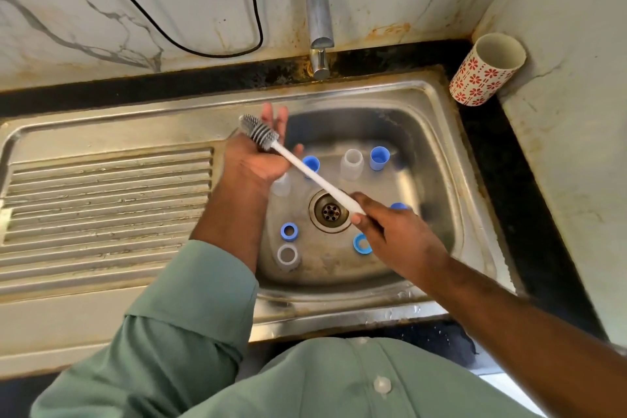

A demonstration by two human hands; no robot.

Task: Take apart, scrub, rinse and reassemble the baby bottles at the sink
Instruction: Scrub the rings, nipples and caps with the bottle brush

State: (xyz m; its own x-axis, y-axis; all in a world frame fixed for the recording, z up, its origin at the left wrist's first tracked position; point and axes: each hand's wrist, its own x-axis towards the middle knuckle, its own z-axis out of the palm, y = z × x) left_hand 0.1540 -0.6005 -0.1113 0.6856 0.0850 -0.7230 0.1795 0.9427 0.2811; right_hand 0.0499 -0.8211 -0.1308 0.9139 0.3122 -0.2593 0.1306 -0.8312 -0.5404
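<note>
Green shirt sleeve (190, 302) fills the lower frame. Above it, the right hand (393, 234) clenches its fingers round the white handle of the bottle brush (305, 170), whose long axis runs from lower right up to upper left. Its grey bristle head lies against the left hand (258, 159), fingers released and spread, palm open. Bottle parts stand apart in the sink (441, 132) below; a clear bottle (352, 163) sits just right of the handle, nearer the right hand.

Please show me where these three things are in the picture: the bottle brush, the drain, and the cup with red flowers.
bottle brush (259, 133): head view, on the grey bristle head.
drain (329, 212): head view, on the strainer's middle holes.
cup with red flowers (475, 83): head view, on its patterned outer wall.
</note>
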